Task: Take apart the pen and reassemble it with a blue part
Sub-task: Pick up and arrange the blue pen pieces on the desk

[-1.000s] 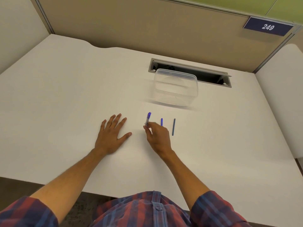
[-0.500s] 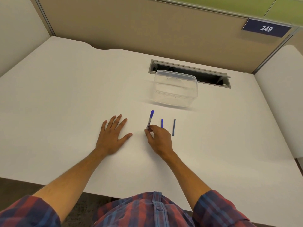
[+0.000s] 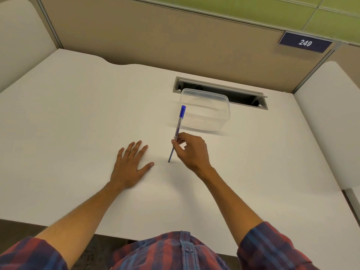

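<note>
My right hand (image 3: pixel 191 151) pinches a pen (image 3: pixel 179 123) with a white barrel and a blue cap, held nearly upright with the cap on top. Below my fingers a thin blue rod (image 3: pixel 171 154) sticks out, and its lower tip touches the white desk (image 3: pixel 78 123). I cannot tell whether the rod sits inside the barrel or lies beside it. My left hand (image 3: pixel 130 164) lies flat on the desk to the left, fingers spread, holding nothing. No other blue parts show on the desk; my right hand covers the spot where they lay.
A clear plastic container (image 3: pixel 206 110) stands just behind the pen. Behind it a cable slot (image 3: pixel 243 96) opens in the desk. Partition walls close the back and both sides, with a sign reading 249 (image 3: pixel 304 43) at the upper right.
My right hand has lifted the pen from lying on the desk to nearly upright. The two blue parts seen beside my hand are out of view, and a thin blue rod now shows below my fingers.
</note>
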Available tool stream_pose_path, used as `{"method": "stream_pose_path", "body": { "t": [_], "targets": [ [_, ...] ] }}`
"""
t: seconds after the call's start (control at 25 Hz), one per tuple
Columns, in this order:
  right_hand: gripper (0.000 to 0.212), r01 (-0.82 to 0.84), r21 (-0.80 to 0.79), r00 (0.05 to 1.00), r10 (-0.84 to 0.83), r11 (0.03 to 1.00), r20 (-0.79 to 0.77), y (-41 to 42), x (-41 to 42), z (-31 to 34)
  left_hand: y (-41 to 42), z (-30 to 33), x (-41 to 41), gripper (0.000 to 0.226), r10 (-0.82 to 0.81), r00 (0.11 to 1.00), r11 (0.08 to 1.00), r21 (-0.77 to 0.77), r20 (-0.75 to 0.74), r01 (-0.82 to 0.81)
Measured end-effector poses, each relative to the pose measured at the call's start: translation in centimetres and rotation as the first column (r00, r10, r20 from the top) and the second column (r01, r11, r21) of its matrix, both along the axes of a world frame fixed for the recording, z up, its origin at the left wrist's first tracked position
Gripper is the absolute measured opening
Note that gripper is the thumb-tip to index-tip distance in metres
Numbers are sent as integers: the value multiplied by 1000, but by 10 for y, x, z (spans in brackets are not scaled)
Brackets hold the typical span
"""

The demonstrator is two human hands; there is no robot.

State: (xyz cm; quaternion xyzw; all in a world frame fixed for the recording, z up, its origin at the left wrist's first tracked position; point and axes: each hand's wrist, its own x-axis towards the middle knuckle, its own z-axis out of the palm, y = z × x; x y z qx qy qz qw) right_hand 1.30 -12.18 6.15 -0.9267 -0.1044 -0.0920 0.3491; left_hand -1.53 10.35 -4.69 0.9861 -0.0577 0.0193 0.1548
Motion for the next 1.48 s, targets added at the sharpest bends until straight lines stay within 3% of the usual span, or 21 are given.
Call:
{"method": "stream_pose_path", "body": {
  "t": [0.36,0.6,0.88,1.0,1.12,1.24,1.32,1.36,1.48],
  "targets": [
    [17,75,143,997,-72,987,-25,-1,3,24,-1,3,-1,73,4,1000,1000,-18,-15,-4],
    [15,138,328,980,-80,935,-182,-15,-14,18,-1,3,-3,75,-2,1000,999,-40,-25,1],
    [16,180,315,967,-109,932,-230,-43,-40,-1,-9,0,-4,83,39,999,995,-93,-15,-41],
    [11,208,353,964,-130,912,-233,-46,-45,-6,-15,10,-1,76,82,997,975,-209,3,-79],
    [5,194,327,965,-119,925,-234,-46,-47,-9,-29,28,-4,58,82,977,947,-321,198,-15],
    [13,144,265,957,-66,953,-281,-42,-46,-15,-45,45,-4,52,-81,915,963,-206,396,175],
    [4,105,254,953,-24,961,-301,-38,-45,-21,-54,49,-1,46,-273,864,935,-95,422,342],
    [10,88,254,953,-8,963,-301,-36,-44,-24,-57,49,1,40,-340,844,913,-70,415,402],
    [18,33,238,948,45,971,-315,-34,-39,-28,-62,45,2,28,-401,814,884,-55,420,463]
  ]
}}
